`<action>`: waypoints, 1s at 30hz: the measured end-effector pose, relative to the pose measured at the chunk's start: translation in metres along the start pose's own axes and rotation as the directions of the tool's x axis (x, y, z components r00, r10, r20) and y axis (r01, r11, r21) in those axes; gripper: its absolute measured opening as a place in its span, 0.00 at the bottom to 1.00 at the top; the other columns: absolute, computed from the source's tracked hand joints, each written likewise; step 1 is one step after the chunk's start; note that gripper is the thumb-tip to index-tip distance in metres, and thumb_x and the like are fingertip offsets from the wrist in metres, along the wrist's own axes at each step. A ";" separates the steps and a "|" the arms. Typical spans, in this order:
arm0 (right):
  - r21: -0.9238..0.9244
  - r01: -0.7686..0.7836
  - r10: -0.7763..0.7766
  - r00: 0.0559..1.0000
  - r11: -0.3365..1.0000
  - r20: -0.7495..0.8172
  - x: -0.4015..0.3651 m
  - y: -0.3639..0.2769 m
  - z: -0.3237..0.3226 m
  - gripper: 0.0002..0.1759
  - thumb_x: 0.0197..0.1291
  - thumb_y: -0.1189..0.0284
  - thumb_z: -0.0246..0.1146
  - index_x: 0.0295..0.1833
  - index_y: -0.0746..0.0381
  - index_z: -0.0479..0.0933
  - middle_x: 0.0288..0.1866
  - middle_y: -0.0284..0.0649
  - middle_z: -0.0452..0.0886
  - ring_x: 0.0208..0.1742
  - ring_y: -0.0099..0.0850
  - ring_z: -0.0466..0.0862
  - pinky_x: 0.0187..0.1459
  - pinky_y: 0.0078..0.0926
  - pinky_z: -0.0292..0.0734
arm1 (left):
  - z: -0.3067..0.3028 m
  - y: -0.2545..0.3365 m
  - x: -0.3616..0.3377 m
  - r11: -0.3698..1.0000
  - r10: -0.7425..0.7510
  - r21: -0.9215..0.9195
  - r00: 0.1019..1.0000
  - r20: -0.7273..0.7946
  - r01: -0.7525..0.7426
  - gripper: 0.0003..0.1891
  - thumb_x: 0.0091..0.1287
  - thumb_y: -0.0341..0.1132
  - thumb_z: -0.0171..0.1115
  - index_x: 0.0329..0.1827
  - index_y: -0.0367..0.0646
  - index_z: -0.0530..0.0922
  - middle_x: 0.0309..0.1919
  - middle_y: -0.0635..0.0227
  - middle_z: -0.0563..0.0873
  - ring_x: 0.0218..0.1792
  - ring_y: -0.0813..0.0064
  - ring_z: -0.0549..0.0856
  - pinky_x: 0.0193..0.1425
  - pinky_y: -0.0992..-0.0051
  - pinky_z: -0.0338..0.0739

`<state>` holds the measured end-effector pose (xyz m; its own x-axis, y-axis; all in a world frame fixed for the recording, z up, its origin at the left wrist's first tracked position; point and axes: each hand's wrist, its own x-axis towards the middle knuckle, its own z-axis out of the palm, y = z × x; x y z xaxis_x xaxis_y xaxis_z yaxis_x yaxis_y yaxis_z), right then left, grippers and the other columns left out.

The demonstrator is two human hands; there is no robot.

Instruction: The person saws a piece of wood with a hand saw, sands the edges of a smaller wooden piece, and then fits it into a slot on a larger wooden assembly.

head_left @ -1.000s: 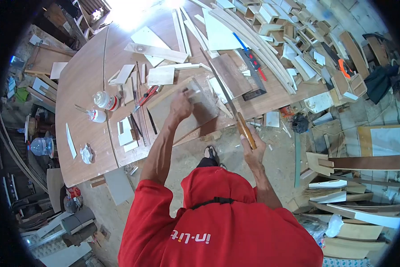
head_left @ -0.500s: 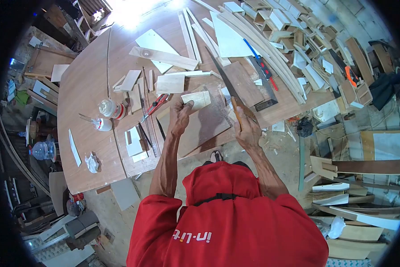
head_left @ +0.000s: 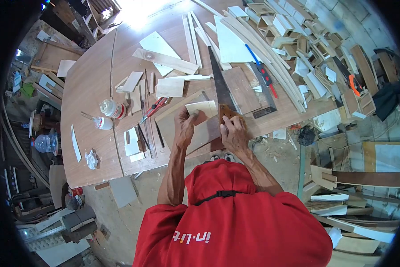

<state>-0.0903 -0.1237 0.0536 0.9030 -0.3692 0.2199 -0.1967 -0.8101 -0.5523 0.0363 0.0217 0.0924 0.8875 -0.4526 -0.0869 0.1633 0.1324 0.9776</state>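
My left hand [head_left: 185, 123] is closed on a small pale wood block [head_left: 202, 107], thumb on top, over a larger board [head_left: 204, 132] at the table's near side. Beside it, my right hand [head_left: 233, 135] grips the brown wooden handle of a handsaw [head_left: 221, 84]. The blade points away from me, its broad side turned up, and the handle lies right at the block's right end. Left of the board are red-handled pliers or a similar tool [head_left: 156, 107] and a dark thin tool [head_left: 159, 134].
Glue bottles [head_left: 112, 109] and crumpled tissue [head_left: 91, 159] stand on the left of the table [head_left: 86, 133]. Offcuts and long strips cover the far side. A dark try square [head_left: 265, 110] and a red-blue tool [head_left: 265, 75] lie at right, near piled wooden boxes [head_left: 315, 78].
The handsaw has turned from edge-on to showing its broad side, and its handle has come left, closer to the block. My right hand has moved left with it.
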 end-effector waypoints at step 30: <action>-0.196 -0.121 0.146 0.982 0.973 0.116 0.067 0.095 -0.038 0.35 0.51 0.57 0.68 0.66 0.54 0.71 0.65 0.55 0.65 0.67 0.55 0.65 0.65 0.56 0.62 | 0.060 -0.029 -0.014 0.980 -0.193 -0.048 0.981 0.033 0.194 0.18 0.74 0.39 0.54 0.60 0.38 0.74 0.48 0.64 0.83 0.46 0.72 0.85 0.48 0.66 0.86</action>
<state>-0.0626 -0.2430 0.0459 0.9028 -0.4281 0.0422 -0.3759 -0.8328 -0.4063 -0.0064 -0.0291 0.0765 0.8248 -0.4982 -0.2673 0.3531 0.0847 0.9318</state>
